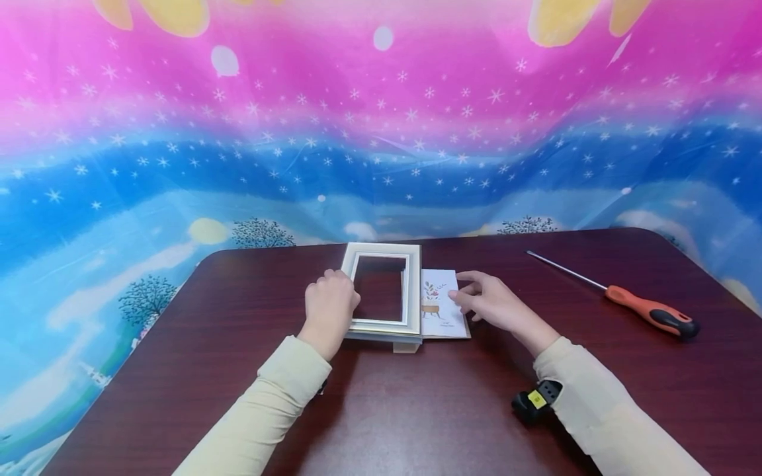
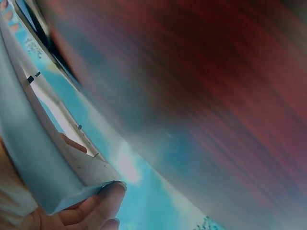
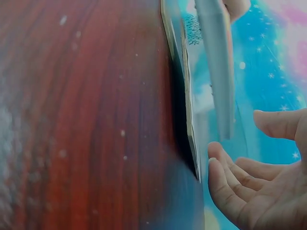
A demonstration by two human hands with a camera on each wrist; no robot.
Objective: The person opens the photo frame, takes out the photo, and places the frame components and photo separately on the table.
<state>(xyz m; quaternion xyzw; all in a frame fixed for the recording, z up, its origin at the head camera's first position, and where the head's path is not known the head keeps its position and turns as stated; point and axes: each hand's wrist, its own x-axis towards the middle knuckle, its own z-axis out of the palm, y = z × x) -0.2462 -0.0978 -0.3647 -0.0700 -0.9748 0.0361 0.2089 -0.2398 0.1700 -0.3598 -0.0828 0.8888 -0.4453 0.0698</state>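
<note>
My left hand (image 1: 330, 311) grips the left side of a cream picture frame (image 1: 381, 249), whose opening shows the tabletop through it. In the left wrist view the frame's edge (image 2: 41, 148) rests in the curled fingers, raised above the table. A white card with a printed plant and stool (image 1: 442, 297) lies on a thin board, partly hidden under the frame's right side. Beside the card's right edge is my right hand (image 1: 491, 301), thumb and fingers spread apart. The right wrist view shows the fingertips close to the board (image 3: 188, 100), with nothing between them.
A screwdriver (image 1: 645, 311) with an orange and black handle lies at the right of the dark red-brown table (image 1: 381, 410). A small pale tab (image 1: 406, 347) sticks out below the frame. Behind the table hangs a colourful snowflake-printed cloth (image 1: 381, 152).
</note>
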